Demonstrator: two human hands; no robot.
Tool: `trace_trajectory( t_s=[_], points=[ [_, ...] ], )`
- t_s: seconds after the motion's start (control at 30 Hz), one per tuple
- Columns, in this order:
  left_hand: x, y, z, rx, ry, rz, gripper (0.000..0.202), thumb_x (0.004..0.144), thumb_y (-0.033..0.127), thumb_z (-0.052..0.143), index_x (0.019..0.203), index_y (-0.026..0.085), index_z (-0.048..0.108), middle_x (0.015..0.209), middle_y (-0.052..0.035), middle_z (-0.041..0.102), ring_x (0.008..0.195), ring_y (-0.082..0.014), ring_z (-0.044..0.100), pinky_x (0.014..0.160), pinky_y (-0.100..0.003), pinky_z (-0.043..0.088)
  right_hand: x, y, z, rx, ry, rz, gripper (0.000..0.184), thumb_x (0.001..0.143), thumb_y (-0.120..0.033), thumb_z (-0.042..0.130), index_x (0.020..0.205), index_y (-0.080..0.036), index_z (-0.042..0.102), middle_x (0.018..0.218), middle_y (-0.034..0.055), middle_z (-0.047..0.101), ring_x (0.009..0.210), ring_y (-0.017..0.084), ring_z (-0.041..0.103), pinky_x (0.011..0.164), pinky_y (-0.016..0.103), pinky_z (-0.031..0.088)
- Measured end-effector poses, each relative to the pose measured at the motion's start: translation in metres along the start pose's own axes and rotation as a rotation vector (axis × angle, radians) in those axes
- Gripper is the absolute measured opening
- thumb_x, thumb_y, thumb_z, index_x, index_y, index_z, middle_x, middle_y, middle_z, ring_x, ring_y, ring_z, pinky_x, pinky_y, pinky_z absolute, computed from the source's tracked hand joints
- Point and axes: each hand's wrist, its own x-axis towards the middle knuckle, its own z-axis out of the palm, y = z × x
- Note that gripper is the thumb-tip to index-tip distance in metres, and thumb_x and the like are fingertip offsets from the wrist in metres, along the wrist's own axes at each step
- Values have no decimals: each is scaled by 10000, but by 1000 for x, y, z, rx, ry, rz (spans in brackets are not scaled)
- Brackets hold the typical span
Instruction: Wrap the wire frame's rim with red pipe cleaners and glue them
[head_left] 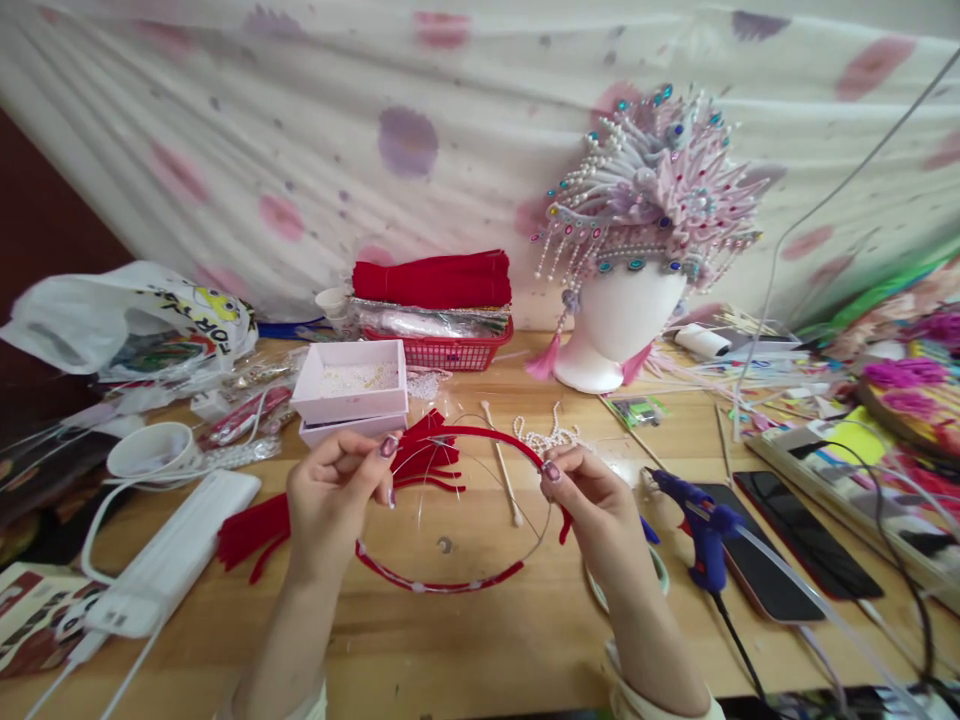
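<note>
My left hand [335,492] and my right hand [592,505] hold a round red hoop frame [442,583] with thin wire above the wooden table [480,640]. The left fingers pinch a fine wire at the hoop's upper left. The right fingers are closed on the red band at its upper right. Red pipe-cleaner pieces [255,530] lie under and left of the hoop. A string of white pearls [550,437] and a cotton swab [504,472] lie just beyond the hoop.
A blue glue gun [701,525] stands right of my right hand, beside two phones [806,535]. A pink box of beads [352,390], a red basket [450,350] and a beaded headdress on a white head form [637,240] stand at the back. A power strip [172,560] lies left.
</note>
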Motion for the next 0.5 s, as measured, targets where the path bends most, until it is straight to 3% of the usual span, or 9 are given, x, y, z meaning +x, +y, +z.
trace_trajectory(
  t_s=[0.1,0.5],
  points=[
    [-2,3,4,7,53,-25,199,709,249,769,629,193,595,396,71,560,248,-31,319,269,-175,138,-3,2,-1,33,40,54,321,709,-468,877,671,-208,692,715,-10,595,606,115,471,579,258,387],
    [6,0,5,-79,97,-19,263,662,294,819,601,201,582,375,76,529,243,-56,356,240,-186,154,-7,11,7,96,189,91,315,673,-478,894,705,-217,720,649,-18,626,623,128,532,635,274,441]
  ],
)
